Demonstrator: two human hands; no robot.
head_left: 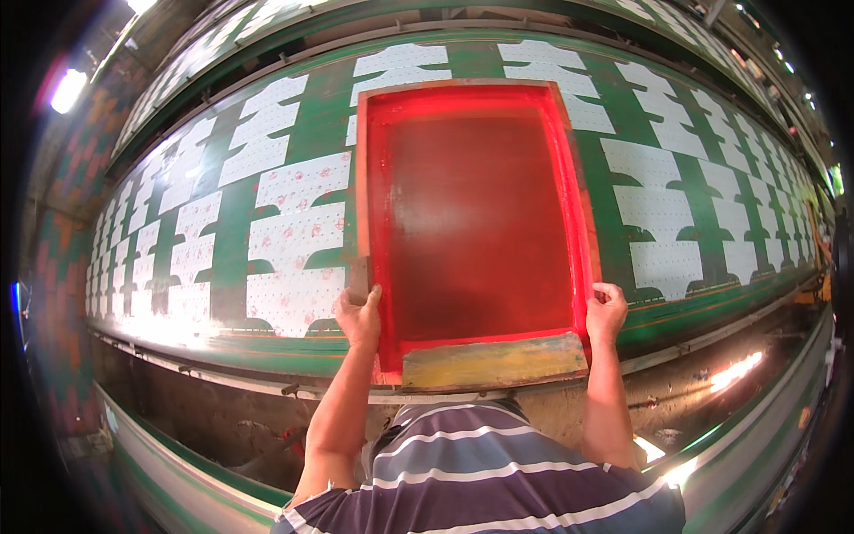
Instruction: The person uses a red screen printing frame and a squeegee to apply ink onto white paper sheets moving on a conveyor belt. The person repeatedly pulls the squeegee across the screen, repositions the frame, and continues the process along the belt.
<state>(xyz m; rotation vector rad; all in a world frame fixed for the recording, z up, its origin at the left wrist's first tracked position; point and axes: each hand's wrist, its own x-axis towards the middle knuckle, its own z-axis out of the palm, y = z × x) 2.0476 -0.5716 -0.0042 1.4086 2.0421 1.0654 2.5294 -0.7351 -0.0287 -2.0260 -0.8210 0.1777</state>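
Mid-frame, the left hand (pixel 358 313) and right hand (pixel 607 311) pinch the flat red wood-edged screen (pixel 480 214); if a hand slips, it could smudge the white dotted pieces (pixel 658 218).

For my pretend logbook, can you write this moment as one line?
left hand: gripping left edge of red screen | right hand: gripping its right edge | green table: pale pieces in rows
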